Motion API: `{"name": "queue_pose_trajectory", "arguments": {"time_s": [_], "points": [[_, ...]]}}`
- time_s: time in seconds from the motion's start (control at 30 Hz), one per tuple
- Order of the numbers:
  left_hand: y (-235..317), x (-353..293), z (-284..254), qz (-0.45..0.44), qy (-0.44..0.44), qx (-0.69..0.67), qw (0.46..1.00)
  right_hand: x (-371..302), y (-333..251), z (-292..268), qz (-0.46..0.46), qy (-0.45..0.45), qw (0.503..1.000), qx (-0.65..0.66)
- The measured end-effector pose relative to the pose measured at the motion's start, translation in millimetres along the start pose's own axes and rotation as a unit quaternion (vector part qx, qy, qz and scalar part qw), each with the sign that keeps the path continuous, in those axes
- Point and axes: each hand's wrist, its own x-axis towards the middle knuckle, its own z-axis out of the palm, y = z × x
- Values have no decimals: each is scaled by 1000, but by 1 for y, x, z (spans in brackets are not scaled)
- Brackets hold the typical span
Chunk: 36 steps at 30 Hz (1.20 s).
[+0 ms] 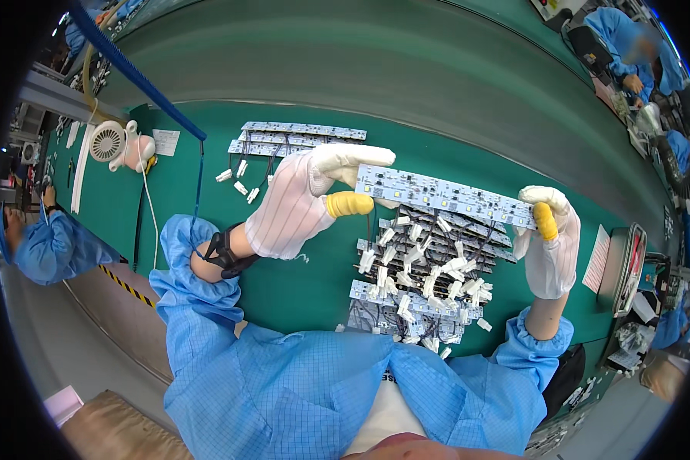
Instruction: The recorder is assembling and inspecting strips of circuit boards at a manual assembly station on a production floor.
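A long white LED circuit board (pixel 445 196) is held up level in front of me, spotted with small chips and yellowish LEDs. My left hand (pixel 307 195), in a striped white glove with a yellow thumb cover, pinches its left end. At the other end my right hand (pixel 548 238), gloved the same way, grips the board between yellow-covered thumb and fingers. Beneath it lies a pile of similar boards (pixel 364 291) with dark wires and white connectors (pixel 429 285). Farther back on the left, several more boards (pixel 303 129) lie in rows with their connectors hanging toward me.
A green mat (pixel 284 299) covers the bench. A small white fan (pixel 110 144) stands at the left, beside a paper slip (pixel 165 142). From a blue coiled cord (pixel 142 77), a wrist strap (pixel 224 251) reaches my left wrist. Co-workers in blue sit at both sides; a metal box (pixel 625 268) stands right.
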Motion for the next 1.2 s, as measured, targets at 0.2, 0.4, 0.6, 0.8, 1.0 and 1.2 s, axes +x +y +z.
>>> {"name": "queue_pose_trajectory", "arguments": {"time_s": [0.2, 0.4, 0.6, 0.8, 1.0, 1.2], "points": [[-4, 2, -2, 155, 61, 199, 966, -2, -10, 8, -19, 18, 1000, -14], [-6, 2, -6, 198, 77, 231, 950, -6, -14, 8, 25, 33, 997, -60], [-8, 6, -10, 169, 59, 175, 968, -8, -13, 2, -6, -9, 1000, -19], [-7, 13, -15, 232, 59, 205, 949, -12, -18, 13, 20, 54, 998, -16], [-11, 15, -18, 228, 39, 210, 950, -16, -19, 6, -10, 5, 1000, -18], [-13, 18, -16, 257, 59, 196, 945, -17, -21, 1, 8, -10, 999, -46]]}}
